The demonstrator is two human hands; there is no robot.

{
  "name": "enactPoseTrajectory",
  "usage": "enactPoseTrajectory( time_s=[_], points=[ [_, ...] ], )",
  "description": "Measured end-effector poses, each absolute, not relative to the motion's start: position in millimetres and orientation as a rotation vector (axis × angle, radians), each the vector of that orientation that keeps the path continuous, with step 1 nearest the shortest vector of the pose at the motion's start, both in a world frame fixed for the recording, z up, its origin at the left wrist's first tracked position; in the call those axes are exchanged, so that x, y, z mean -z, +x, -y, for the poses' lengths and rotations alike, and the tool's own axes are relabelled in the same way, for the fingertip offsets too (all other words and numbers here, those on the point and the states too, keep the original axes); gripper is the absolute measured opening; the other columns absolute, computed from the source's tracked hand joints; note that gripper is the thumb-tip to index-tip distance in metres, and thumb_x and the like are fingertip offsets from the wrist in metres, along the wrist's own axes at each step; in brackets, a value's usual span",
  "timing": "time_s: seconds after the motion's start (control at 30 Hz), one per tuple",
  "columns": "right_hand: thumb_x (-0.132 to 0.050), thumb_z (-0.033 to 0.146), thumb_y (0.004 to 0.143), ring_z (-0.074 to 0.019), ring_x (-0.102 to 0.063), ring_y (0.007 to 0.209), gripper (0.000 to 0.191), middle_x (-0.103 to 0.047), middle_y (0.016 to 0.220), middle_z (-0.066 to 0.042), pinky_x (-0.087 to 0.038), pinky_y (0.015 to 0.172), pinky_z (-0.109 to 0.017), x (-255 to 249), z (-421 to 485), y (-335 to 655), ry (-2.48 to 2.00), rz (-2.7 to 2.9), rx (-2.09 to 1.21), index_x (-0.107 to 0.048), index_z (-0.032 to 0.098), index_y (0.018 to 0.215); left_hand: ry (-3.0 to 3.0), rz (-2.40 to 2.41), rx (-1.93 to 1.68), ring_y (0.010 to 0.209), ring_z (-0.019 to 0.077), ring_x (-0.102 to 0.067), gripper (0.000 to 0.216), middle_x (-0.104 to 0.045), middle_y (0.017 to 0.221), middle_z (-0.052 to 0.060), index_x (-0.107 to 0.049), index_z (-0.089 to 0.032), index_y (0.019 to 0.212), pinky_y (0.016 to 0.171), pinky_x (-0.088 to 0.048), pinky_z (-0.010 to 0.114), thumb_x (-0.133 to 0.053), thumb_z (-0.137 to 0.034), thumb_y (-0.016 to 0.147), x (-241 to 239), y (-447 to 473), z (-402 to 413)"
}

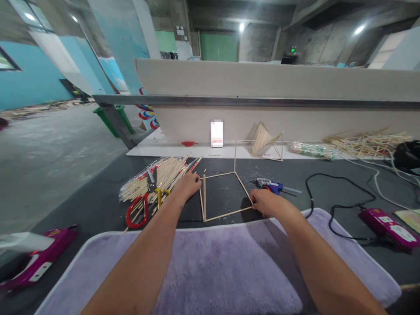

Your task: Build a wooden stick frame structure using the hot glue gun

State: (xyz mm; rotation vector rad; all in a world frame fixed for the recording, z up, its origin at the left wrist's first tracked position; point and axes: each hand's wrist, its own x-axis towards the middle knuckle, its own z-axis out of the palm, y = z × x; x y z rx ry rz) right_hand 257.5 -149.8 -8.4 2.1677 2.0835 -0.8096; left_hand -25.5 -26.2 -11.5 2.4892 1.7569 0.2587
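A square frame of thin wooden sticks (223,192) lies on the dark table, with two sticks standing upright at its corners. My left hand (187,184) is closed in a pinch on the frame's far left corner. My right hand (264,202) is closed on the frame's near right corner, pressing it to the table. A blue glue gun (272,187) lies just beyond my right hand. A bundle of sticks in a plastic wrap (160,177) lies left of my left hand, with red-handled scissors (141,205) on it.
A purple towel (229,262) covers the near table edge. A black cable (328,205) runs to a magenta box (389,225) at right; another magenta box (36,258) sits at left. A finished stick model (265,142), a phone (216,133) and loose sticks (367,142) line the back board.
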Motion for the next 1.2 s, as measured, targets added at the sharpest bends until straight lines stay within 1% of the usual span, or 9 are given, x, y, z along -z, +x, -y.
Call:
enactPoseTrajectory(
  time_s=[0.07, 0.17, 0.33, 0.5, 0.63, 0.8, 1.0, 1.13, 1.2],
  points=[
    [-0.053, 0.019, 0.078, -0.0124, -0.056, 0.043, 0.022, -0.062, 0.059, -0.001, -0.038, 0.043, -0.019, 12, 148, 260, 2.185, -2.053, 0.846, -0.057, 0.019, 0.100, 2.466, -1.786, -0.245, 0.088, 0.0203, -0.060, 0.028, -0.067, 0.094, 0.008, -0.068, -0.021, 0.090, 0.077, -0.044, 0.028, -0.046, -0.032, 0.077, 10, -28, 28],
    [-0.049, 0.019, 0.079, -0.0147, -0.058, 0.043, 0.025, -0.060, 0.056, -0.001, -0.039, 0.040, -0.020, 18, 146, 261, 2.183, -2.030, 0.925, -0.054, 0.019, 0.104, 2.440, -1.847, -0.256, 0.089, 0.0208, -0.060, 0.028, -0.067, 0.093, 0.008, -0.068, -0.021, 0.087, 0.073, -0.044, 0.028, -0.043, -0.031, 0.079, 8, -30, 31],
    [-0.053, 0.020, 0.077, -0.0141, -0.058, 0.043, 0.032, -0.063, 0.064, -0.003, -0.042, 0.042, -0.021, 23, 146, 259, 2.197, -2.040, 0.945, -0.049, 0.021, 0.108, 2.423, -1.853, -0.301, 0.096, 0.0199, -0.058, 0.031, -0.065, 0.104, 0.008, -0.066, -0.021, 0.100, 0.080, -0.043, 0.027, -0.042, -0.029, 0.082, 6, -30, 35],
    [-0.051, 0.019, 0.078, -0.0128, -0.057, 0.042, 0.028, -0.062, 0.064, -0.002, -0.040, 0.042, -0.020, 31, 142, 259, 2.226, -2.021, 0.907, -0.049, 0.022, 0.106, 2.439, -1.789, -0.274, 0.091, 0.0192, -0.059, 0.027, -0.066, 0.096, 0.008, -0.069, -0.020, 0.090, 0.079, -0.043, 0.027, -0.046, -0.032, 0.080, 8, -30, 35],
    [-0.051, 0.018, 0.078, -0.0103, -0.055, 0.043, 0.028, -0.063, 0.072, -0.002, -0.038, 0.042, -0.018, 36, 140, 258, 2.229, -2.054, 0.901, -0.048, 0.022, 0.106, 2.471, -1.751, -0.331, 0.093, 0.0190, -0.058, 0.026, -0.065, 0.098, 0.008, -0.068, -0.020, 0.092, 0.081, -0.043, 0.027, -0.049, -0.030, 0.079, 12, -31, 32],
    [-0.054, 0.019, 0.076, -0.0076, -0.052, 0.044, 0.024, -0.062, 0.074, -0.001, -0.033, 0.042, -0.017, 28, 142, 255, 2.188, -2.131, 0.827, -0.052, 0.021, 0.099, 2.482, -1.711, -0.371, 0.097, 0.0199, -0.058, 0.027, -0.066, 0.100, 0.008, -0.068, -0.018, 0.097, 0.088, -0.042, 0.028, -0.051, -0.026, 0.078, 20, -30, 27],
    [-0.054, 0.019, 0.077, -0.0077, -0.051, 0.047, 0.011, -0.059, 0.064, 0.001, -0.029, 0.046, -0.018, 14, 146, 249, 2.093, -2.183, 0.731, -0.058, 0.019, 0.087, 2.471, -1.616, -0.488, 0.099, 0.0193, -0.058, 0.035, -0.066, 0.102, 0.008, -0.064, -0.017, 0.108, 0.090, -0.043, 0.028, -0.052, -0.019, 0.075, 24, -26, 26],
    [-0.055, 0.020, 0.077, -0.0075, -0.049, 0.045, 0.008, -0.056, 0.058, 0.003, -0.027, 0.045, -0.019, 14, 145, 247, 2.077, -2.193, 0.703, -0.058, 0.019, 0.084, 2.394, -1.568, -0.548, 0.096, 0.0182, -0.058, 0.039, -0.065, 0.104, 0.006, -0.060, -0.020, 0.113, 0.088, -0.045, 0.029, -0.050, -0.017, 0.076, 26, -29, 25],
    [-0.055, 0.021, 0.077, -0.0069, -0.049, 0.045, 0.008, -0.057, 0.060, 0.003, -0.027, 0.045, -0.019, 16, 144, 248, 2.064, -2.212, 0.696, -0.058, 0.020, 0.084, 2.401, -1.565, -0.571, 0.101, 0.0190, -0.057, 0.040, -0.063, 0.109, 0.006, -0.059, -0.019, 0.114, 0.092, -0.043, 0.031, -0.050, -0.015, 0.076, 29, -31, 22]
  ],
)
